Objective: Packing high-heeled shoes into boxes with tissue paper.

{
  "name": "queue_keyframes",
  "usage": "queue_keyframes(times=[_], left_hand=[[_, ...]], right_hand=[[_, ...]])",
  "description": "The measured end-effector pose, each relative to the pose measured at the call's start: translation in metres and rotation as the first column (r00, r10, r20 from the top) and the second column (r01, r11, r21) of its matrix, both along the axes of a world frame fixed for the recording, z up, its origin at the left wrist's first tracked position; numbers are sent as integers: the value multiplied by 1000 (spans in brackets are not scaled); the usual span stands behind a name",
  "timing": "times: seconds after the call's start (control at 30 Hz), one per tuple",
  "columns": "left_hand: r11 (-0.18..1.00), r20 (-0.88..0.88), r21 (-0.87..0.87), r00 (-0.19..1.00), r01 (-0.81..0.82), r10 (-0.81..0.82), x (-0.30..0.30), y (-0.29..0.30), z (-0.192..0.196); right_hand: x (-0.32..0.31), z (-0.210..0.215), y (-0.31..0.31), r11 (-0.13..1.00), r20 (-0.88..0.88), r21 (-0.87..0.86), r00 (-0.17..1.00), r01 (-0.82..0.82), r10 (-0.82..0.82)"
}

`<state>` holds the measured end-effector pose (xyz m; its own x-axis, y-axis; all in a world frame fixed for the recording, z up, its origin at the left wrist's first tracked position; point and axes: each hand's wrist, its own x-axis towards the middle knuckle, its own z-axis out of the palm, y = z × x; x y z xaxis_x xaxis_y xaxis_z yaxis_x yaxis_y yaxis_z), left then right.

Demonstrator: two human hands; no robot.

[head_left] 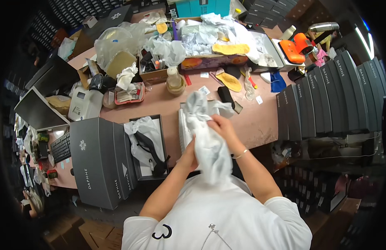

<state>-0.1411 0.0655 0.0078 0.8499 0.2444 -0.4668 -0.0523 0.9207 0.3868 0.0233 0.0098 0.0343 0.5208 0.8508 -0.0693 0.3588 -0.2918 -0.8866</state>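
Note:
My right hand [223, 128] is closed on a bundle of white tissue paper [209, 152] in front of my chest. On the bundle's left side, my left hand [189, 153] grips it too, its fingers mostly hidden behind the paper. Whatever the paper may wrap cannot be seen. Beneath the bundle lies an open box with a white inside [182, 131], largely covered by the paper and my hands. To the left, an open dark shoebox [161, 129] holds a black strappy shoe [147, 146] on white tissue paper.
Stacked dark shoeboxes stand at left [97, 162] and right [330, 98]. A carton of crumpled paper [209, 62] lines the back, near a yellow insole [229, 80], a glue jar [175, 83] and an orange tool [295, 49]. A label printer [84, 104], monitor [41, 108] and keyboard [61, 146] sit left.

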Motion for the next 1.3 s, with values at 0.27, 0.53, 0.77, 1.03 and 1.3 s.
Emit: queue_keyframes(times=[0.27, 0.53, 0.77, 1.03, 1.3], left_hand=[[954, -143, 288, 982, -82, 128, -22, 29, 8], [918, -121, 130, 913, -375, 390, -24, 51, 31], [984, -121, 72, 978, -162, 170, -37, 30, -8], [909, -96, 158, 910, -386, 403, -55, 30, -30], [806, -44, 562, 966, -186, 254, -32, -12, -8]], right_hand=[[-12, 30, 38, 994, 79, 110, 997, 7, -16], [-77, 79, -39, 989, 63, 81, 990, -128, 123], [-50, 12, -27, 987, 100, 61, 985, -146, 140], [-40, 29, -23, 988, 48, -4, 987, -153, 153], [-60, -1, -46, 985, -587, -129, 809, -112, 15]])
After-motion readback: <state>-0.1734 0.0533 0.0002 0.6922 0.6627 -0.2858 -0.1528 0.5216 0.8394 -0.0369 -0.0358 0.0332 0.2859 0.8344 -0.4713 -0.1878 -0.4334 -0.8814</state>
